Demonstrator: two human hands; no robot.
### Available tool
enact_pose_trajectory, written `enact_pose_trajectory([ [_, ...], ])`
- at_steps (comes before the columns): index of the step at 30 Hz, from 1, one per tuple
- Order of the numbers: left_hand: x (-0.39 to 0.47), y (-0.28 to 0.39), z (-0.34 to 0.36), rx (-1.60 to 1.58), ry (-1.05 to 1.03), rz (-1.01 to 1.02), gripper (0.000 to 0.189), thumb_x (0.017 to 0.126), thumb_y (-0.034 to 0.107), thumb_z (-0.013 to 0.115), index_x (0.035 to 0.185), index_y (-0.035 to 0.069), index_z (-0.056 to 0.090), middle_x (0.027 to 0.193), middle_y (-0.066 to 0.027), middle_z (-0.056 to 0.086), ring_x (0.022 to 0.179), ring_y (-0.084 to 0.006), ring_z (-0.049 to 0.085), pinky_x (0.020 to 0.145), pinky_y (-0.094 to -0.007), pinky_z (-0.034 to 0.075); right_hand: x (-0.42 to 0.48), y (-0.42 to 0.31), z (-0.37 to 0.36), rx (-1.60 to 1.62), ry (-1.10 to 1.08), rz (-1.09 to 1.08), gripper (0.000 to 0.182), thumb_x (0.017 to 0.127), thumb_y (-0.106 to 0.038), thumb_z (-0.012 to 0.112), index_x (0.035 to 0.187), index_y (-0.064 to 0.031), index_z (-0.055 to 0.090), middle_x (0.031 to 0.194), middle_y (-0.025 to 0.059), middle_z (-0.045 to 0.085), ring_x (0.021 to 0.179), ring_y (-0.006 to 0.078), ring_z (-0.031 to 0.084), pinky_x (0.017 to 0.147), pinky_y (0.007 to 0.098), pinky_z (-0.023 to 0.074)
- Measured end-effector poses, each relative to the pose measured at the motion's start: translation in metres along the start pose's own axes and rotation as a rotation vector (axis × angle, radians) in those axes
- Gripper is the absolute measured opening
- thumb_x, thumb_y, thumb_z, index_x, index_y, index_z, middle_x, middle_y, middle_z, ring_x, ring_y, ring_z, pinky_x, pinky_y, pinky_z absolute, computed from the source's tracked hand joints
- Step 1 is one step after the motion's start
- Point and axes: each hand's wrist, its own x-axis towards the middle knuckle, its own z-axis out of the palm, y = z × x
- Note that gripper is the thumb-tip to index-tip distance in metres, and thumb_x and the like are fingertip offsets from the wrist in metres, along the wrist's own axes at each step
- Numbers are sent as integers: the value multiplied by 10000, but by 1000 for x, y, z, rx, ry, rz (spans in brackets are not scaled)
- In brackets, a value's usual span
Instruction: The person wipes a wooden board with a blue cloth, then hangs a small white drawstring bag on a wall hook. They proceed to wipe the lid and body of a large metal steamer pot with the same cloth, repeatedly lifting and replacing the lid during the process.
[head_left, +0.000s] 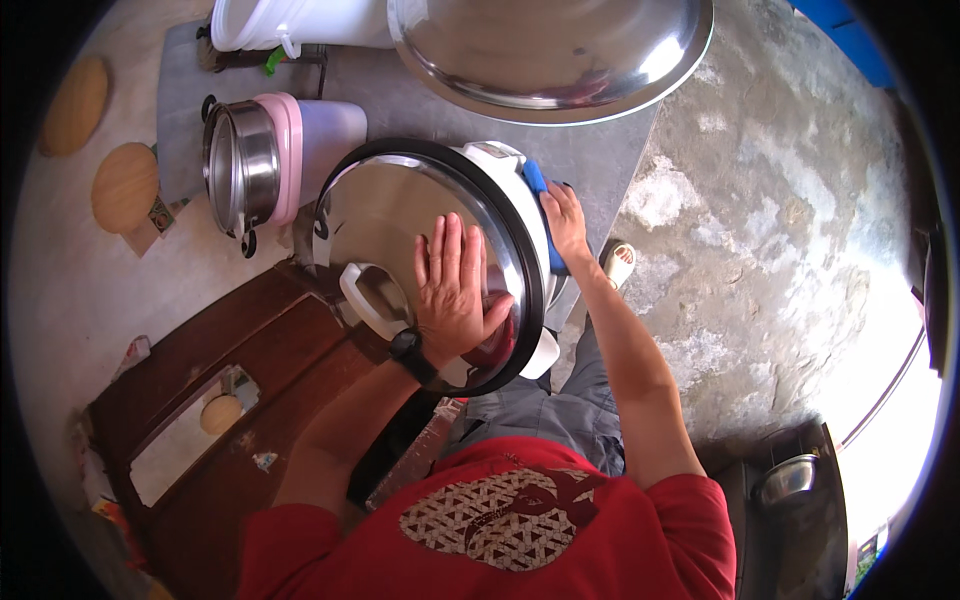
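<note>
Before me stands a large white electric cooker, covered by a shiny steel lid with a black rim. My left hand lies flat on the lid, thumb spread from the fingers, beside its white loop handle. In my right hand is a blue cloth, pressed against the cooker's white side wall. Part of the cloth is hidden under the fingers and palm. Most of the cooker's body is out of sight below the lid.
Beyond the cooker, a wide polished metal dome and a white plastic bucket rest on the grey table. A steel pot tops a pink-lidded container. Brown wooden furniture stands at left. Rough concrete floor spreads right.
</note>
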Motion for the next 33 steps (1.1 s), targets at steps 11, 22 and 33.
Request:
enact_pose_trajectory([
  [11,-13,-10,1,-201,82,36,811,719,344,653,1343,-13,277,1419,-265,182,1326,-411,160,1054,-557,102,-18,-135,-42,121,56,-113,276,824,-130,585,1090,-60,611,1099,178,513,1043,309,500,907,354,394],
  [22,-17,-14,14,-371,306,43,491,777,93,556,1212,-47,377,1348,-243,316,1297,-378,257,1071,-518,150,-50,-154,-53,-473,173,-419,204,713,-44,660,911,-92,673,958,126,576,863,314,556,735,380,462],
  [33,-28,-22,11,-567,507,148,413,773,78,577,1159,5,450,1275,-230,400,1254,-392,320,1048,-496,237,-259,-129,-67,446,-68,394,105,842,-88,576,919,-53,638,921,10,590,814,120,546,710,253,447],
])
